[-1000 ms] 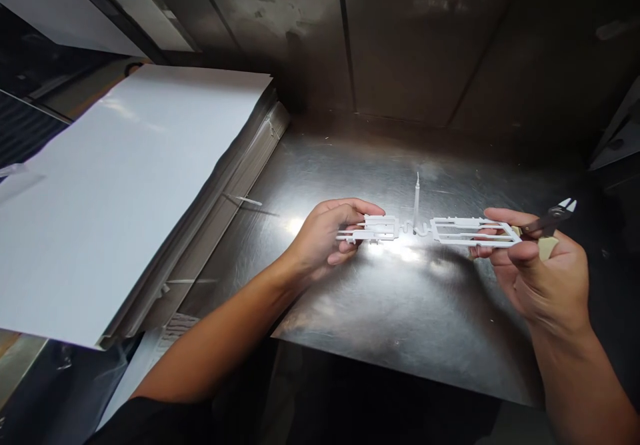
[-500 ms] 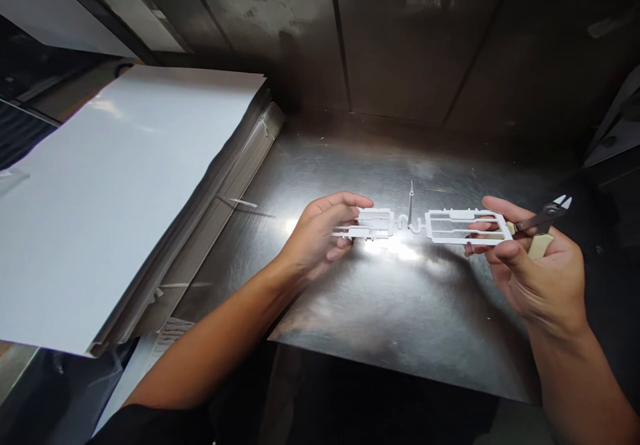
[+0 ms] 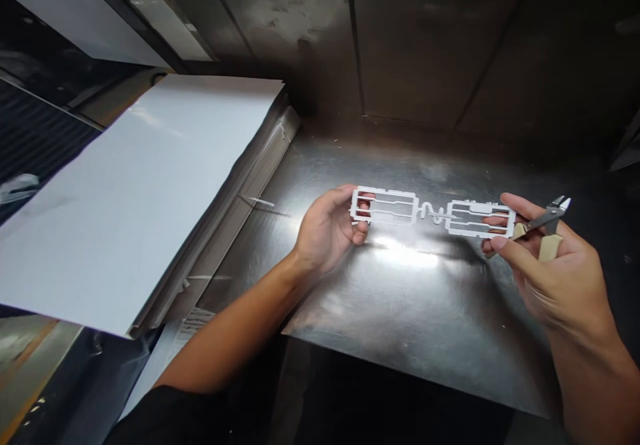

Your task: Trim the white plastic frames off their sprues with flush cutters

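Left hand (image 3: 323, 232), fingers curled behind, grips white plastic double frame (image 3: 416, 209), nine o'clock; right hand (image 3: 565, 268), three o'clock, plus cream-handled metal cutters (image 3: 550, 246).

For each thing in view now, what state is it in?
Plastic frames, joined end to end, held up.
Pliers, held, handles spread.
Left hand, closed on the left frame's outer end.
Right hand, gripping the right frame's outer end and the pliers.
Sheet stack, lying flat.
Table, shiny, brightly lit.

Bench (image 3: 380, 325) is shiny metal, scuffed, strong glare mid-surface. Thick stack (image 3: 150, 198) with white top sheet along left side. Tiny pale specks (image 3: 503, 326) at far left and near right.
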